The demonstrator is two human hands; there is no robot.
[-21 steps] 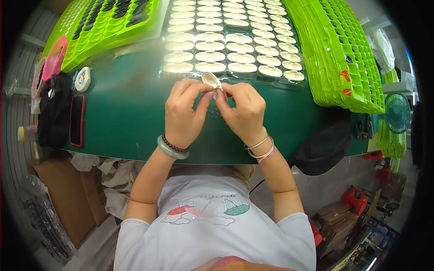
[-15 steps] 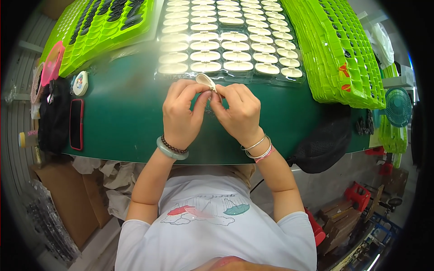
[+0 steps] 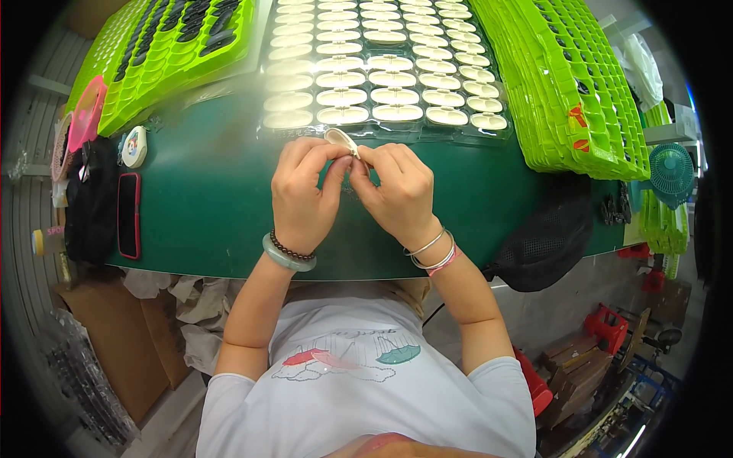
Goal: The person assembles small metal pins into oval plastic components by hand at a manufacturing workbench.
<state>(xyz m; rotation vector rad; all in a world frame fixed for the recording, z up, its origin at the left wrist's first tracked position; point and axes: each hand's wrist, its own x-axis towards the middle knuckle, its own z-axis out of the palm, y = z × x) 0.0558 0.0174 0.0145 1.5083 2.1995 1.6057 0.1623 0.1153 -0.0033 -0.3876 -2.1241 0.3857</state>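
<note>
Between my two hands, above the green tabletop, I hold a small cream oval case [image 3: 341,140], tilted with its hollow half showing. My left hand [image 3: 307,177] pinches it from the left with thumb and forefinger. From the other side my right hand [image 3: 398,183] closes on its lower right end, fingertips almost meeting the left thumb. The fingers cover the lower part of the case. Just beyond my hands, rows of similar cream oval cases [image 3: 342,114] stand opened in a clear plastic tray [image 3: 473,137].
Stacked bright green trays [image 3: 546,145] rise at the right; another green tray [image 3: 126,107] with black pieces stands far left. A red-edged phone [image 3: 129,216], a small white rounded gadget [image 3: 135,147] and a black mesh bag [image 3: 546,244] lie on the green table [image 3: 198,206]. A teal fan [image 3: 672,174] is at far right.
My hands and the cream case have shifted very slightly left in the picture. Both hands keep their pinch on it, and the case's tilt looks nearly the same.
</note>
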